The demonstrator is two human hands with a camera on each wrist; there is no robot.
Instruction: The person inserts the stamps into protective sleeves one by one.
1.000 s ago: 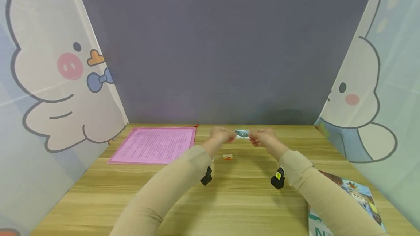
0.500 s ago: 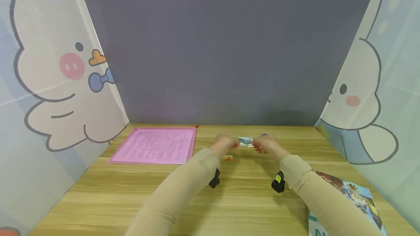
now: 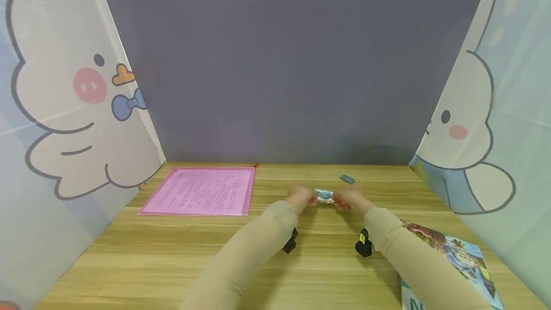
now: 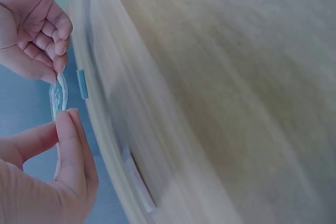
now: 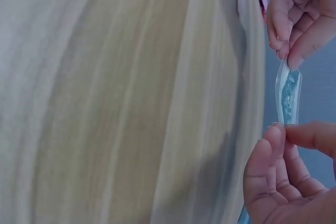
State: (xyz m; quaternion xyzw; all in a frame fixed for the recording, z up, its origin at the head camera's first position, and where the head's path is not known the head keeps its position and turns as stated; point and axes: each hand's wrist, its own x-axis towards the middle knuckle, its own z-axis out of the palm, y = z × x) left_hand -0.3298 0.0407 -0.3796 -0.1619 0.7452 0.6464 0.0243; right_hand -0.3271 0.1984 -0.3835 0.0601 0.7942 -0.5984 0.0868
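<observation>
Both hands hold a small flat packet (image 3: 324,195) with clear edges and teal-and-white print, stretched between them over the wooden table. My left hand (image 3: 302,194) pinches one end between thumb and fingertips. The opposite end is pinched by my right hand (image 3: 349,197). From the left wrist, the packet (image 4: 59,95) appears nearly edge-on, held above the table. Its teal face shows more broadly in the right wrist view, where the packet (image 5: 290,93) has transparent borders and the lower end sits under my right thumb.
Behind the right hand lies a small blue-grey block (image 3: 347,179). A pink folder (image 3: 200,190) with a printed sheet is at the left, and a colourful booklet (image 3: 465,257) lies partly beneath the right forearm. The left wrist view shows a thin pale strip (image 4: 139,179) on the table.
Both hands have come nearer the body and slightly rightward with the packet. The blue-grey block has come into sight behind the right hand; a small orange-and-white card is now hidden in the head view.
</observation>
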